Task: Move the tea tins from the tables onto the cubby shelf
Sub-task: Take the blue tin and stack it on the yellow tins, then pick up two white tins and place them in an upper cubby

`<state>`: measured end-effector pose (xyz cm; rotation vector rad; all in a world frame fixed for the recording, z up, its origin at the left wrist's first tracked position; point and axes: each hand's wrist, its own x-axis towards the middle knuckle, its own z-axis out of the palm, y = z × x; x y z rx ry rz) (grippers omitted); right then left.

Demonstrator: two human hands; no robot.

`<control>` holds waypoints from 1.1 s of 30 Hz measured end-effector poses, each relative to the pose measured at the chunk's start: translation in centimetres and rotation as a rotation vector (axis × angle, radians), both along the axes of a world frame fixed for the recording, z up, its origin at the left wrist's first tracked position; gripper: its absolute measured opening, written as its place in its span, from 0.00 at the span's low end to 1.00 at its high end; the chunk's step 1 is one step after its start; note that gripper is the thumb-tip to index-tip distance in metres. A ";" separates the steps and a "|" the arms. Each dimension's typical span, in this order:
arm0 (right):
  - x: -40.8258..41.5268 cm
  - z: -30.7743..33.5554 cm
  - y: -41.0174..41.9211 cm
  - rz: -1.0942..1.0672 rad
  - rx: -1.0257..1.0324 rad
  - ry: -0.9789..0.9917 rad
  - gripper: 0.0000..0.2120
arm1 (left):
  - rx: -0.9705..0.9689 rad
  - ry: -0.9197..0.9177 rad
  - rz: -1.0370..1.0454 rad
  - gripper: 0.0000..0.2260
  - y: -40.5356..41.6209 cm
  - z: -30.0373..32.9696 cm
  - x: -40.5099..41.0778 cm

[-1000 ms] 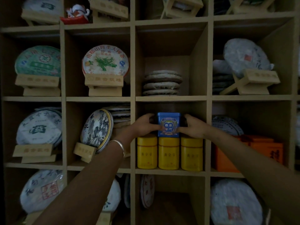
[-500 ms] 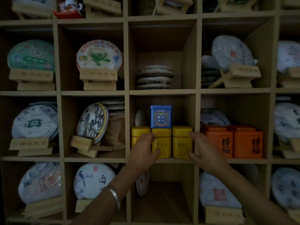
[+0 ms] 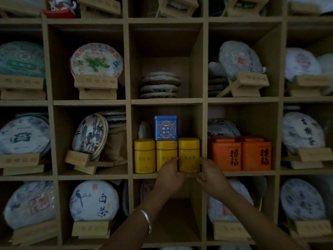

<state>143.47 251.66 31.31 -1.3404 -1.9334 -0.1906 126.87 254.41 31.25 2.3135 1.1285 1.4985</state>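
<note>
In the middle cubby of the wooden cubby shelf (image 3: 166,101), three yellow tea tins stand in a row: left (image 3: 144,156), middle (image 3: 165,152) and right (image 3: 189,152). A blue square tin (image 3: 166,128) stands on top of the middle one. My left hand (image 3: 169,177) and my right hand (image 3: 211,177) flank the base of the right yellow tin. Their thumbs lie against its sides and their fingers curl loosely in front of the shelf edge. Neither hand grips anything. My left wrist wears a silver bangle.
Two orange tins (image 3: 225,154) (image 3: 256,155) stand in the cubby to the right. Wrapped round tea cakes on wooden stands (image 3: 96,59) fill most other cubbies. A flat stack of cakes (image 3: 160,84) lies in the cubby above. The cubby under the yellow tins is dim.
Both hands let go of the blue tin, which stays on the yellow row. They dropped lower and shifted right, now either side of the right yellow tin. The camera pulled back.
</note>
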 end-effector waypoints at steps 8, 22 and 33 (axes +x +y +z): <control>-0.3 -0.2 0.6 0.014 -0.019 0.090 0.21 | -0.097 -0.031 -0.038 0.10 1.1 -0.4 1.1; 1.1 -0.6 0.9 0.031 0.044 0.065 0.22 | -0.018 -0.043 -0.041 0.17 0.9 -0.4 0.4; 6.6 -3.0 -8.3 -0.320 -0.077 -0.110 0.22 | -0.095 0.145 -0.184 0.10 -2.8 -2.7 4.0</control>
